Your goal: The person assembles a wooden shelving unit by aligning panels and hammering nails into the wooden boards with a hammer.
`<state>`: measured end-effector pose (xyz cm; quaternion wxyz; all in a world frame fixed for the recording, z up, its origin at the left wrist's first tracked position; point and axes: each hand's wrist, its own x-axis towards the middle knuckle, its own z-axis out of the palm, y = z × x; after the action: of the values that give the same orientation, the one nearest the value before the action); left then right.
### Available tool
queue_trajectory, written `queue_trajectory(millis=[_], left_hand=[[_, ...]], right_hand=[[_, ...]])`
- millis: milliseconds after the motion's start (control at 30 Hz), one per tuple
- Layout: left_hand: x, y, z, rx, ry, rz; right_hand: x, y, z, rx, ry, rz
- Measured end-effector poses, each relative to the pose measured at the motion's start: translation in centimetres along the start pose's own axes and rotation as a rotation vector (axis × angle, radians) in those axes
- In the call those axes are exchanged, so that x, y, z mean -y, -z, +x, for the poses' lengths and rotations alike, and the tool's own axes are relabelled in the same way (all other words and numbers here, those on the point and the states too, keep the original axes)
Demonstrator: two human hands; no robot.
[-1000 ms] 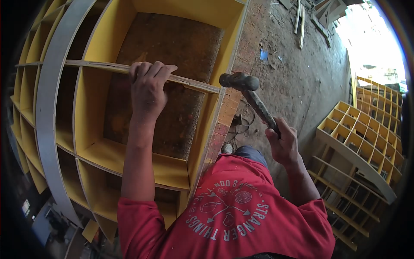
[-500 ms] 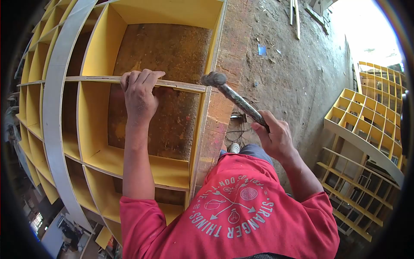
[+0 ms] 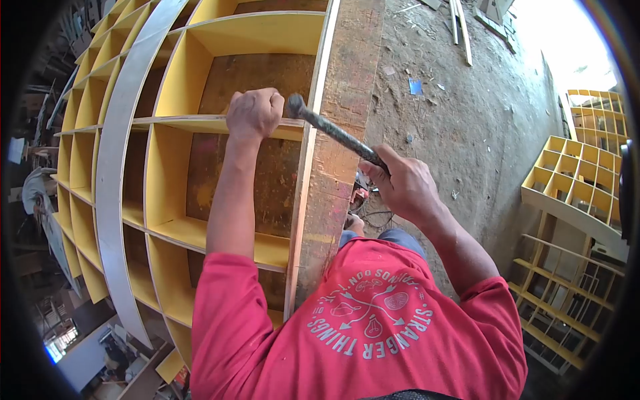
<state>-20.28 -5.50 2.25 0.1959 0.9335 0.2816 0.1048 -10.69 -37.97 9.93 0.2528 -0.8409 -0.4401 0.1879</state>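
Note:
My right hand [image 3: 408,183] is closed round the handle of a hammer [image 3: 338,135]. The hammer's dark head is just right of my left hand [image 3: 255,113], over the right end of a thin wooden divider [image 3: 200,122]. My left hand is curled into a fist at that divider and appears to grip it; its fingertips are hidden. The divider belongs to a large yellow shelf frame [image 3: 277,32] with open compartments. At its right end the divider meets a long side board [image 3: 309,157].
The frame lies on a worn wooden tabletop [image 3: 343,87]. A curved grey strip [image 3: 110,180] crosses the frame at left. More yellow grid frames [image 3: 577,170] stand at right on the dusty floor [image 3: 453,127]. Cables and a reddish tool lie near my feet.
My left hand has slid right along the divider and curled into a fist. The hammer has moved left, its head now near that hand. The view has shifted slightly.

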Motion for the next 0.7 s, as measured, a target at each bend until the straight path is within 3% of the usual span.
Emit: queue_trajectory(millis=[33, 133, 233, 333, 400, 500, 533, 600, 700], left_hand=[[-0.6, 0.3, 0.4, 0.123, 0.067, 0.087], [-2.2, 1.1, 0.3, 0.195, 0.175, 0.201], [-0.6, 0.0, 1.1, 0.266, 0.119, 0.198], [-1.8, 0.8, 1.0, 0.406, 0.211, 0.265], [-2.3, 0.8, 1.5, 0.473, 0.27, 0.303], [1.8, -1.8, 2.6, 0.452, 0.087, 0.318], [1.3, -1.4, 2.8, 0.46, 0.139, 0.315], [-0.4, -0.5, 2.4, 0.479, 0.237, 0.309], [1.6, -1.4, 2.9, 0.447, 0.129, 0.336]], right_hand=[[0.2, 0.0, -0.3, -0.051, 0.042, 0.011], [-0.4, -0.5, -0.9, -0.094, 0.068, 0.029], [-2.3, -1.9, -0.2, 0.068, -0.068, -0.096], [-2.7, -2.1, -0.9, 0.015, -0.021, 0.027], [-3.5, -5.1, -2.0, -0.057, -0.126, 0.345], [-4.3, -11.5, -4.1, -0.225, -0.213, 0.951], [-3.0, -12.8, -4.8, -0.235, -0.284, 1.213], [-1.3, -17.0, -5.3, -0.374, -0.279, 1.457], [1.5, -21.7, -5.3, -0.417, -0.35, 1.559]])
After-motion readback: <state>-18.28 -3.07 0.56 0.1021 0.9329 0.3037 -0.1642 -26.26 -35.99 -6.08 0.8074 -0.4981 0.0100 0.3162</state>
